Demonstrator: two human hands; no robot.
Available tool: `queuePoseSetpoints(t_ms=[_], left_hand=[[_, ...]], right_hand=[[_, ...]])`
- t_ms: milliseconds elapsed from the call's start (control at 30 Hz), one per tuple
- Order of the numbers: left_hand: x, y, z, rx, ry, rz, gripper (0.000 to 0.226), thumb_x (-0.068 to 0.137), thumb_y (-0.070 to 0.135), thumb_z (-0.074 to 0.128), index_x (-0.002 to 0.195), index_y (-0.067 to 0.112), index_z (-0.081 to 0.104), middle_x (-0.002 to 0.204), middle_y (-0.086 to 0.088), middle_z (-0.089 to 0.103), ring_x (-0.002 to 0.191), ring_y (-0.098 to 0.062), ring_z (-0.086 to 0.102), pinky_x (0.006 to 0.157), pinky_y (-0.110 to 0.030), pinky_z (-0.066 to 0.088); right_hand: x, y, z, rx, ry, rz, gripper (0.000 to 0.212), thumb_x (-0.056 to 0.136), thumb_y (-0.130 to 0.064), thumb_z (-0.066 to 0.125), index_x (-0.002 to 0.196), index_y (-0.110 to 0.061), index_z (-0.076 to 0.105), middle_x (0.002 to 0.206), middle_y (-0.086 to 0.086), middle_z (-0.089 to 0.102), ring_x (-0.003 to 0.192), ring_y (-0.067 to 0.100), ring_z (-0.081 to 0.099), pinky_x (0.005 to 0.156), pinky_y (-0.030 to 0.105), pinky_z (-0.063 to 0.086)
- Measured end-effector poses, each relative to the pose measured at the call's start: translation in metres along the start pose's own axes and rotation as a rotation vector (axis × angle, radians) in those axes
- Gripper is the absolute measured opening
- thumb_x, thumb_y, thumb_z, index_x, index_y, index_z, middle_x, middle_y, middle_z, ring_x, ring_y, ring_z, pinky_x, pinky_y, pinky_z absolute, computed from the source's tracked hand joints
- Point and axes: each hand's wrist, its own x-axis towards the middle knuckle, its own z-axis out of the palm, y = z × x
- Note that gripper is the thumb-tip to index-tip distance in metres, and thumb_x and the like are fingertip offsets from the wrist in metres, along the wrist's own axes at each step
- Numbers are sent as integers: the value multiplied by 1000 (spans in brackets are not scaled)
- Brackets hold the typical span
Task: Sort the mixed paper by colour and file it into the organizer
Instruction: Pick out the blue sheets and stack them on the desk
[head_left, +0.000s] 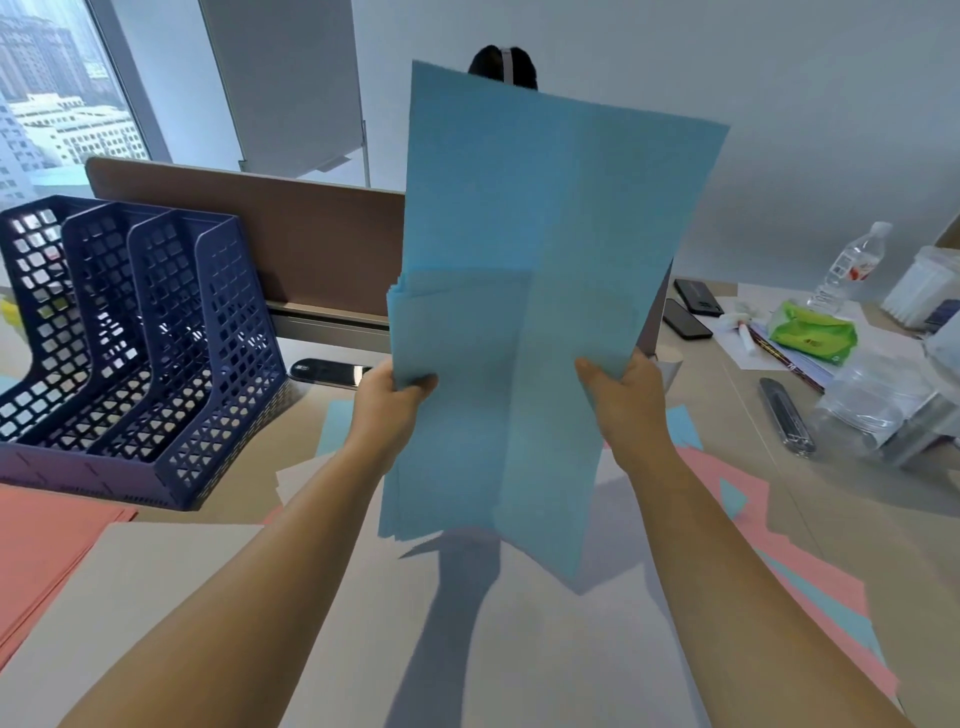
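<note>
My left hand (397, 397) and right hand (621, 395) each pinched a side edge of the blue paper stack (519, 312), held upright above the desk (779, 519).

Pale grey wall (779, 78) behind, evenly lit by daylight. Tall window (57, 88) at far left, looking onto city blocks outside. Leaning beside it, a white board (280, 83), possibly a flip chart, hard to tell. Brown divider panel (260, 234) along the back edge of a light wooden desk (753, 415). Soft shadows across the desk surface.
</note>
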Motion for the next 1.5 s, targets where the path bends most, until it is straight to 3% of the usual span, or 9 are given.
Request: queuePoseSetpoints(t_ms=[100,267,433,767,900,1100,1233,1400,1500], left_hand=[[7,4,-5,-97,-20,-35,20,86,-4,55,94,14,59,99,-8,62,93,-27,58,88,-40,46],[-1,-29,-17,-140,-143,-197,33,82,-8,59,110,9,57,106,-11,64,93,-29,61,83,-37,48],[0,-36,-27,-146,-184,-217,30,82,-8,59,98,17,60,94,0,66,83,-19,62,68,-28,47],[0,-35,-29,-176,-206,-186,29,79,-6,62,94,19,63,98,-3,67,87,-22,63,69,-28,46],[-1,-34,-27,-195,-193,-184,29,79,-6,62,91,19,63,95,-2,67,85,-22,63,67,-28,46],[-4,-37,-29,-205,-180,-195,28,80,-5,61,92,21,63,95,0,66,87,-20,62,69,-28,46],[-8,-38,-29,-200,-181,-214,27,77,-2,65,90,22,63,91,2,66,82,-17,62,66,-25,45],[-16,-43,-31,-204,-235,-282,27,68,2,71,88,20,63,86,5,68,79,-13,62,64,-24,44],[-17,-43,-32,-191,-218,-259,30,64,3,72,87,21,63,87,5,67,79,-13,62,64,-24,45]], right_hand=[[2,-5,5,13,14,-19,27,91,-2,52,118,-1,56,101,3,59,93,19,57,82,27,45],[-14,7,5,69,-19,32,13,95,-15,48,108,-17,52,91,-10,56,80,6,55,61,5,46],[-4,-15,-2,124,164,-149,22,98,-21,44,78,-29,44,81,1,46,77,17,43,74,31,36],[0,-25,-12,37,65,-175,31,96,-10,45,66,-17,37,66,2,37,56,5,34,52,18,28],[0,-33,-10,93,107,-204,26,97,-16,44,73,-25,44,74,-5,46,69,10,41,63,24,35],[2,-32,-13,2,61,-154,32,92,-9,50,64,-18,39,69,2,42,64,11,37,57,23,31],[1,-36,-10,83,77,-165,18,86,-28,54,73,-20,45,80,4,47,77,19,44,68,31,39],[1,-30,-9,53,49,-191,47,74,-26,52,91,17,46,78,7,43,76,21,39,69,32,34],[0,-26,-11,53,55,-195,15,82,-21,59,89,-8,54,79,-3,45,81,17,45,80,33,41]])
